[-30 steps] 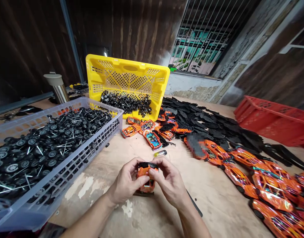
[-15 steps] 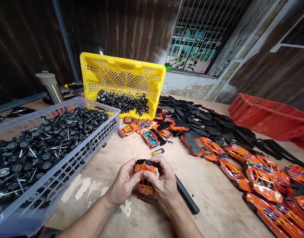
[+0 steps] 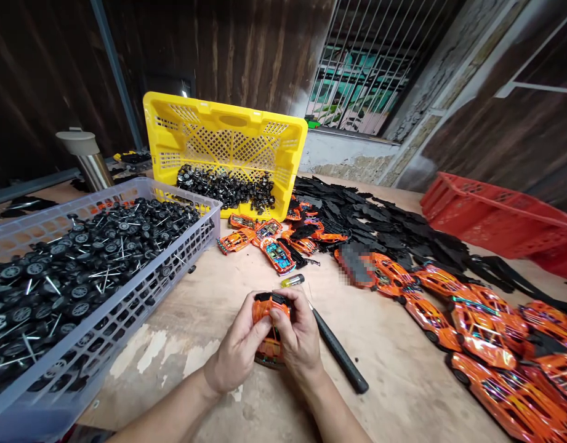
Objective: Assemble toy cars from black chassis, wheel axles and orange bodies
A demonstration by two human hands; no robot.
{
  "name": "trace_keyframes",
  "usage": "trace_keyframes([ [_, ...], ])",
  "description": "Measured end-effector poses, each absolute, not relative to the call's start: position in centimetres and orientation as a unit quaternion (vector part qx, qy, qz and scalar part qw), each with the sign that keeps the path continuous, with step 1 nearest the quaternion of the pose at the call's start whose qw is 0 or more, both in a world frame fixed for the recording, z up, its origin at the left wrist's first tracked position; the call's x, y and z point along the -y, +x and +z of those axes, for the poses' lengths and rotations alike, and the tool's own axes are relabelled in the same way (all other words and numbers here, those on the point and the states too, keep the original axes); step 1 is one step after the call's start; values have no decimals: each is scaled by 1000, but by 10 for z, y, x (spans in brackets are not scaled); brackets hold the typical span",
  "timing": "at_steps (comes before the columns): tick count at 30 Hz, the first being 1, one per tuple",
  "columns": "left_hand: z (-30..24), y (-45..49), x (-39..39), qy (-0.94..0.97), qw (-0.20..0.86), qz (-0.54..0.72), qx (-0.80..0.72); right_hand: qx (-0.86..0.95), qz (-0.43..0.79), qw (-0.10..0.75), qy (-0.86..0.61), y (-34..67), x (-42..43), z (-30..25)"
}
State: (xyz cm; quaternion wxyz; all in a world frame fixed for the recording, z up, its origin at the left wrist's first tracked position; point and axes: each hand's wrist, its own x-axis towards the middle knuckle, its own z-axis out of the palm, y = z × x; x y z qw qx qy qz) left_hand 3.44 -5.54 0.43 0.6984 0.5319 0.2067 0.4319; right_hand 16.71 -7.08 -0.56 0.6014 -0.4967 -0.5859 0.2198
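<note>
Fingers (image 3: 257, 336) partly hide an orange toy car (image 3: 268, 307).

Worktop (image 3: 209, 286) brightly lit from where I stand, brown wall (image 3: 255, 61) behind it dim, soft shadow below the held toy car (image 3: 266, 307), sharp glare on the glossy orange cars (image 3: 481, 347) at right, outer edges stretched and smeared, pixelated patch (image 3: 357, 266) right of centre.

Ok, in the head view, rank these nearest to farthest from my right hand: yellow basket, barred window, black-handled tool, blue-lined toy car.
From your right hand:
1. Black-handled tool, lying just to its right.
2. Blue-lined toy car, ahead and slightly left.
3. Yellow basket, farther ahead, left.
4. Barred window, at the back, slightly right.
</note>
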Motion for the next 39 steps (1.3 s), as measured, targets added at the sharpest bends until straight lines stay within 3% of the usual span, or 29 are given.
trace_keyframes([
  [6,4,29,54,566,646,455,-235,579,360,566,-464,179,76,3],
  [14,7,25,51,628,571,458,-265,563,368,585,-454,185,77,3],
  [17,8,27,52,667,524,440,-294,627,292,548,-470,186,77,19],
  [23,14,39,63,782,325,439,-301,774,-7,381,-506,176,71,56],
  [27,12,45,63,804,270,446,-286,786,-48,356,-503,171,63,58],
  [31,17,47,59,795,309,428,-300,746,-9,419,-518,174,60,49],
  [35,28,41,59,789,364,376,-322,676,114,509,-521,193,70,37],
  [39,34,31,62,812,341,335,-333,683,263,468,-495,218,90,35],
])
